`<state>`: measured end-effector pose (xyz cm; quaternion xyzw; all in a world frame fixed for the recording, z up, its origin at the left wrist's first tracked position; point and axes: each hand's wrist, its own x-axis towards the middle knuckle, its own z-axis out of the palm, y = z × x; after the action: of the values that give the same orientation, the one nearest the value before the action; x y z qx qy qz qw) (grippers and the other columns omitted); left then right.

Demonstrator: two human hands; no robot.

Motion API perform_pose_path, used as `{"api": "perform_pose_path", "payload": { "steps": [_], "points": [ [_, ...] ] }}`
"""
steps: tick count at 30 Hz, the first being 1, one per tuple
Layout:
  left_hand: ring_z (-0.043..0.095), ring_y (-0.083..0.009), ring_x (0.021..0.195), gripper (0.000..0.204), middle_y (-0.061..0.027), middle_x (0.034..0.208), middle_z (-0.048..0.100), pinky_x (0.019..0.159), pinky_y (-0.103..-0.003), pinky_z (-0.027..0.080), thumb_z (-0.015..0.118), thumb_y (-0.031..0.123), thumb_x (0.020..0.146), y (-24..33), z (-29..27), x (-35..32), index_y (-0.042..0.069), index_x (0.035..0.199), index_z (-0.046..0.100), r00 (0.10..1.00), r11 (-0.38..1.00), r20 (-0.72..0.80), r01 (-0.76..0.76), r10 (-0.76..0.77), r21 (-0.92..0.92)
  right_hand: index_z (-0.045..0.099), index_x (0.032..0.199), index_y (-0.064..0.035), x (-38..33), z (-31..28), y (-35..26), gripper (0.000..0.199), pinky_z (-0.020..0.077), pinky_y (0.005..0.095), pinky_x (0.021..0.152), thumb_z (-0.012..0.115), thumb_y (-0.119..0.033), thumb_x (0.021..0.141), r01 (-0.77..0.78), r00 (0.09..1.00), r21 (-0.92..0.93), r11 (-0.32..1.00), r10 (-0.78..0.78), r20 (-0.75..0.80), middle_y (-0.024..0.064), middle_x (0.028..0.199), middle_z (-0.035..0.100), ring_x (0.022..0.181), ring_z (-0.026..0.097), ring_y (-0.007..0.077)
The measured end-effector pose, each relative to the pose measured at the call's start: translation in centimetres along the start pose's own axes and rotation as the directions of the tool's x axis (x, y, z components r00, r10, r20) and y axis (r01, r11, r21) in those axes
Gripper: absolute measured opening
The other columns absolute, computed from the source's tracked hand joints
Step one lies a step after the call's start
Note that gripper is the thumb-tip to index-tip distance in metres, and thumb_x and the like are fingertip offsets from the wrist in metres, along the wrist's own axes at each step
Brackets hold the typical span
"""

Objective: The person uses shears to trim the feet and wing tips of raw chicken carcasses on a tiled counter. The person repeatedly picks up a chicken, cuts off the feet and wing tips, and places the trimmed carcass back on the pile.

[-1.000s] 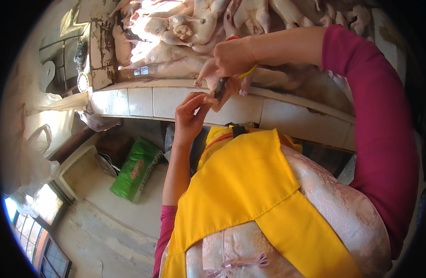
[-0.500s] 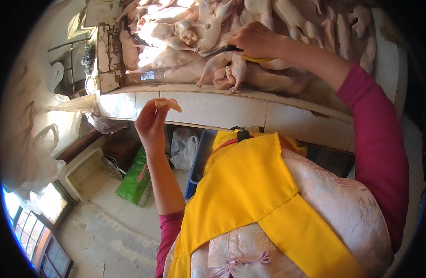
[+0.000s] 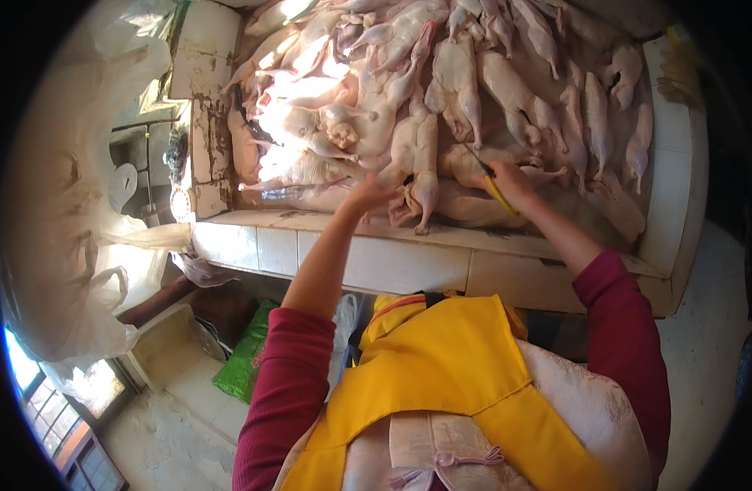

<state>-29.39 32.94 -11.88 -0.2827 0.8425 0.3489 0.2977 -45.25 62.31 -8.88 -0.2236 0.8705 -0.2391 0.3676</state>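
Plucked carcass (image 3: 417, 151) is lying at twelve o'clock; at its three o'clock, my right grip (image 3: 515, 185) is holding a yellow-handled tool (image 3: 498, 193); at its eight, my left grip (image 3: 371, 195) is showing unclear closure.

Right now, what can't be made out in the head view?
- Yellow-handled tool: head view, grip partly covered by the right hand.
- Farthest plucked birds: head view, cut off by the top edge.
- Green bag: head view, right side covered by the left sleeve.

Pale plucked bird (image 3: 414, 147), legs at its near end, yellow-handled scissors (image 3: 499, 196) in the right hand (image 3: 513, 185)
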Motion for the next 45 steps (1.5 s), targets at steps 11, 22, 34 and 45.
{"api": "perform_pose_path", "payload": {
  "steps": [11, 22, 34, 45],
  "points": [
    [0.061, -0.0380, 0.100, 0.067, -0.0258, 0.104, 0.063, 0.085, -0.043, 0.047, 0.074, 0.036, 0.074, 3.6, 1.9, 11.5, -0.005, 0.118, 0.045, 0.948, 0.955, -0.275, -0.221, 0.162, -0.200, 0.042, 0.105, -0.0058, 12.4, 5.7, -5.8, 0.040, 0.0464, 0.0525, 0.076, 0.065, -0.027, 0.080, -0.166, 0.973, 0.040, 0.985, 0.170, -0.155, 0.0275, 0.086, 0.064, 0.087, 0.061, 0.0463],
    [0.063, -0.0384, 0.093, 0.040, -0.0227, 0.096, 0.065, 0.080, -0.046, 0.049, 0.062, 0.032, 0.084, 7.2, -3.5, 13.7, -0.001, 0.102, 0.050, 0.977, 0.960, -0.128, -0.136, 0.171, 0.245, 0.049, 0.109, -0.0118, 19.3, 4.5, -2.4, 0.044, 0.0477, 0.0486, 0.077, 0.071, -0.032, 0.077, -0.222, 0.950, -0.053, 0.974, 0.204, -0.236, 0.0167, 0.090, 0.068, 0.090, 0.064, 0.0387],
    [0.047, -0.0340, 0.116, 0.041, -0.0184, 0.117, 0.059, 0.100, -0.040, 0.036, 0.060, 0.020, 0.078, 1.1, -6.3, 12.7, -0.006, 0.109, 0.055, 0.811, 0.904, -0.530, 0.390, -0.247, 0.176, 0.053, 0.080, -0.0043, 3.8, 2.6, 4.8, 0.015, 0.0446, 0.0238, 0.054, 0.065, -0.010, 0.087, -0.015, 0.942, 0.641, 0.768, 0.226, -0.249, 0.0008, 0.065, 0.056, 0.057, 0.055, 0.0087],
    [0.060, -0.0109, 0.064, 0.027, -0.0049, 0.076, 0.065, 0.058, -0.026, 0.050, 0.069, 0.018, 0.077, 1.6, -13.9, 2.7, -0.004, 0.092, 0.067, 0.991, 0.899, -0.132, -0.063, 0.006, -0.433, 0.052, 0.079, -0.0035, -1.1, 0.4, 1.3, 0.019, 0.0445, 0.0222, 0.053, 0.067, -0.013, 0.087, 0.135, 0.948, 0.728, 0.672, 0.125, -0.292, 0.0007, 0.065, 0.057, 0.058, 0.055, 0.0066]
  ]
}}
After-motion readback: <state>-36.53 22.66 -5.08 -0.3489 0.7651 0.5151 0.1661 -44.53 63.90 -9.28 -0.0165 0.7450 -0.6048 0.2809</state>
